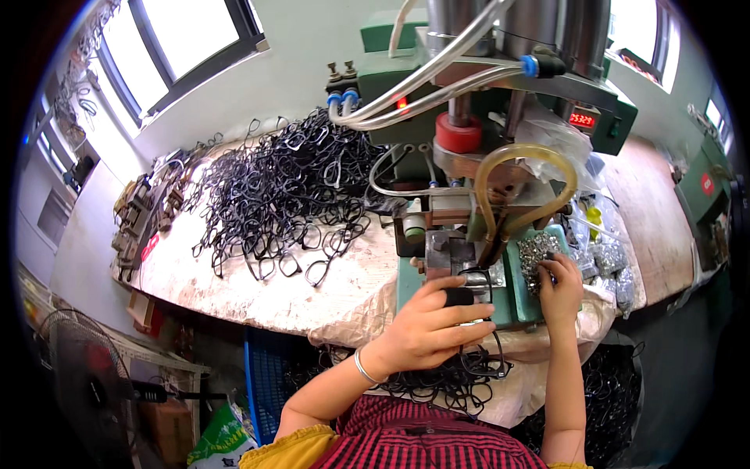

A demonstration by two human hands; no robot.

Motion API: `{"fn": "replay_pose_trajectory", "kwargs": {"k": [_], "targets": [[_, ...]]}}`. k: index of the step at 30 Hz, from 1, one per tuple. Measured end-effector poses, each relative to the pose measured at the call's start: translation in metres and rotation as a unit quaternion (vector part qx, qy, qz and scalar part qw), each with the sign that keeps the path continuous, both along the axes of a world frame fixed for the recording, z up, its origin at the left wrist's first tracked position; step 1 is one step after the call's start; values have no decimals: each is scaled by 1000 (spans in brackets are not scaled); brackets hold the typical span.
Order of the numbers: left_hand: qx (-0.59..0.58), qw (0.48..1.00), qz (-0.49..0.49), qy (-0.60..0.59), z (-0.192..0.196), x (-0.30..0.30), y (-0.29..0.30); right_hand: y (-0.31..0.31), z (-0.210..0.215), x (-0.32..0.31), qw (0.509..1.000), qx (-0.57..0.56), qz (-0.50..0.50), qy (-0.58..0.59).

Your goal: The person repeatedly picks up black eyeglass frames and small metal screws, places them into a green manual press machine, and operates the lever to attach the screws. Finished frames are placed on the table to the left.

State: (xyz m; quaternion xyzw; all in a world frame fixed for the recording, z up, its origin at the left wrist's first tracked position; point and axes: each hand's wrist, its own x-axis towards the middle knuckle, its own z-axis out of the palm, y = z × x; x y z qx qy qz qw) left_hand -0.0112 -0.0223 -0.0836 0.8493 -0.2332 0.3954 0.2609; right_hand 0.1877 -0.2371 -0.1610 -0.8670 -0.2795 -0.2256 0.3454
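My left hand (430, 324), a black band round one finger, is at the metal fixture (453, 252) of a bench press. Its fingers are closed on a black eyeglass frame (490, 284), part of which they hide. To its right, my right hand (562, 291) reaches into a green tray (528, 307) of small shiny metal parts (536, 252). Thumb and fingertips are bent together at the parts' edge. Whatever they may pinch is too small to make out.
Above the fixture stands the press with a red collar (458, 133) and looping clear hoses (569, 172). A big heap of black eyeglass frames (289, 184) covers the table's back left. More frames (437, 387) lie at my lap. Plastic bags (609, 258) sit right of the tray.
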Motion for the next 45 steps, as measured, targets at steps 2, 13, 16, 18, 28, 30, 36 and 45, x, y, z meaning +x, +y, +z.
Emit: {"fn": "replay_pose_trajectory", "kwargs": {"k": [2, 13, 16, 18, 28, 30, 36, 45], "targets": [[-37, 996, 70, -38, -19, -12, -8, -1, -11, 0, 999, 7, -14, -28], [-175, 887, 427, 14, -53, 38, 102, 24, -4, -5, 982, 162, 49, 87], [-93, 841, 525, -89, -4, 5, 132, 16, 4, -11, 963, 211, 41, 162], [-22, 833, 552, 7, 2, -11, 147, 7, 3, -7, 966, 200, 35, 161], [26, 842, 457, 287, -118, -83, 184, -16, -13, -9, 965, 187, 48, 180], [-10, 852, 425, 307, -106, -94, 169, -28, -10, -18, 955, 207, 31, 209], [-227, 845, 442, 198, -86, -89, 143, 21, 62, -52, 945, 226, 162, 172], [-616, 776, 119, 61, -88, -50, 74, 73, 62, -66, 845, 400, 228, 273]]}}
